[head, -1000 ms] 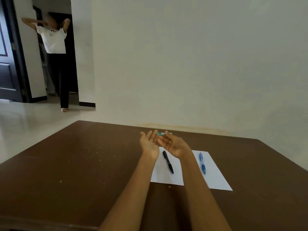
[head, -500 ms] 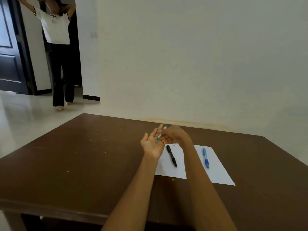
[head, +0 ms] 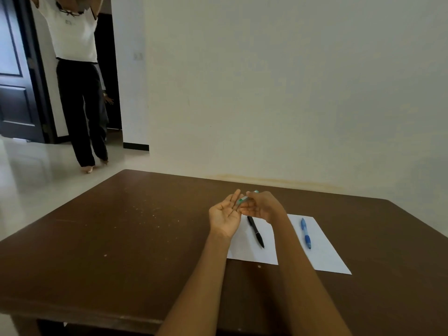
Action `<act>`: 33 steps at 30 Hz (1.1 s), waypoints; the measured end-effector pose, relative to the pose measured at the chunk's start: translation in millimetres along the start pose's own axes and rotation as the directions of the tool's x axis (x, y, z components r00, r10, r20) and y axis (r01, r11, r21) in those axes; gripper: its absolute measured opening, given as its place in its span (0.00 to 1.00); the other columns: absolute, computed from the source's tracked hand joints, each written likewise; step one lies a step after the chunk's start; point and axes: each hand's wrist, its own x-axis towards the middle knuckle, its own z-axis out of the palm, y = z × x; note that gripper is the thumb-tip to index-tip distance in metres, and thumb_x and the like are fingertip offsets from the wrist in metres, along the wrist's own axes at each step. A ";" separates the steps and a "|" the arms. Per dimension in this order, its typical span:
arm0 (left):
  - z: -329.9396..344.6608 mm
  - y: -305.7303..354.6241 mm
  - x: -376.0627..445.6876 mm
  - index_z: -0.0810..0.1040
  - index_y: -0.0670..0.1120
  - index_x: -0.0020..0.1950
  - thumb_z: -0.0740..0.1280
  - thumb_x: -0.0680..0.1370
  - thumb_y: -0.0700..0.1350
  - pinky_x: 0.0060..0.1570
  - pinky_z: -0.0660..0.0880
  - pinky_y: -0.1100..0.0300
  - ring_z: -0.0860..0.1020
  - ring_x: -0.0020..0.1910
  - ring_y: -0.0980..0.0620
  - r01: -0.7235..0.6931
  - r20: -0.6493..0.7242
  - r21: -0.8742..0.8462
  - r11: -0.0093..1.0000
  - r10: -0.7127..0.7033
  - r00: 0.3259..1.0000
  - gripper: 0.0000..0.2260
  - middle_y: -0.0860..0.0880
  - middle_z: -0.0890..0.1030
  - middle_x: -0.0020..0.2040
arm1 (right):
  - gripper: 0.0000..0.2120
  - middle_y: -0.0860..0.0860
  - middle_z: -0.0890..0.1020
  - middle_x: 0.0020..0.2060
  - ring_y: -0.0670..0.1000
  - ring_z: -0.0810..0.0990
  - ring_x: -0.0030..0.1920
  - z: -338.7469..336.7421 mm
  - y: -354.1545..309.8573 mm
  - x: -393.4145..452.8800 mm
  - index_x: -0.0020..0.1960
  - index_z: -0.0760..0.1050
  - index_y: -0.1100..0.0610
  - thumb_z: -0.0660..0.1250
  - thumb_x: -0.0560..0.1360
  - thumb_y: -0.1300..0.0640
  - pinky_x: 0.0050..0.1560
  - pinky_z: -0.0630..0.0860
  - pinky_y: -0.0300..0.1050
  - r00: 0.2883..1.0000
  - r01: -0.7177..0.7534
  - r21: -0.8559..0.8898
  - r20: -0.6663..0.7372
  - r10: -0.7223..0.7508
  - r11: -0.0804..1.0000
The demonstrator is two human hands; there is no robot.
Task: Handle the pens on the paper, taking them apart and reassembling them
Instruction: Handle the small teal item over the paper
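A white sheet of paper (head: 324,253) lies on the brown table (head: 121,238). On it lie a black pen (head: 255,231) and, further right, a blue pen (head: 306,233). Above the sheet's far left corner my right hand (head: 264,206) pinches a green and clear pen (head: 243,198), tilted with its lower end over my left palm. My left hand (head: 225,213) is held palm up beside it, fingers straight, touching the right hand's fingertips.
The table's far edge meets a pale wall (head: 266,93). At the left, beyond the table, a person (head: 77,69) in a white top and black trousers stands by a dark door (head: 14,81) on a shiny floor.
My right hand has turned over and now pinches the green pen, tilting it onto my left palm. The view has shifted; the person at the left appears closer.
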 end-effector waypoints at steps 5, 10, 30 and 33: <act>-7.8 0.6 6.9 0.52 0.35 0.75 0.43 0.75 0.26 0.74 0.56 0.49 0.61 0.73 0.40 0.001 -0.038 0.050 0.999 0.001 0.999 0.27 0.37 0.63 0.73 | 0.11 0.61 0.80 0.39 0.56 0.80 0.37 -10.4 6.4 4.3 0.50 0.73 0.68 0.58 0.81 0.61 0.41 0.79 0.47 1.000 0.017 0.137 -0.019 -0.014 0.990; -9.9 4.5 16.3 0.50 0.37 0.75 0.42 0.78 0.27 0.74 0.56 0.53 0.60 0.74 0.44 -0.043 -0.070 0.464 0.885 0.085 0.994 0.25 0.39 0.62 0.74 | 0.11 0.61 0.80 0.38 0.57 0.80 0.37 -21.0 6.9 7.0 0.43 0.73 0.66 0.59 0.81 0.60 0.39 0.79 0.47 0.997 0.054 0.185 -0.064 -0.043 0.981; -13.5 14.9 12.1 0.44 0.45 0.77 0.53 0.81 0.39 0.74 0.48 0.53 0.45 0.77 0.49 -0.163 0.161 0.932 -0.324 -0.035 0.986 0.27 0.47 0.45 0.78 | 0.11 0.57 0.79 0.37 0.53 0.79 0.36 -25.9 6.6 7.8 0.45 0.75 0.64 0.61 0.80 0.58 0.35 0.79 0.42 1.000 0.014 0.266 -0.025 -0.008 0.964; -0.7 23.4 12.1 0.51 0.48 0.77 0.57 0.81 0.41 0.68 0.60 0.58 0.57 0.75 0.50 -0.241 0.241 0.970 0.000 0.058 0.969 0.26 0.50 0.57 0.77 | 0.11 0.53 0.77 0.34 0.49 0.76 0.34 -22.3 6.9 7.6 0.42 0.75 0.62 0.64 0.79 0.56 0.28 0.78 0.36 0.999 -0.038 0.301 0.047 0.025 0.953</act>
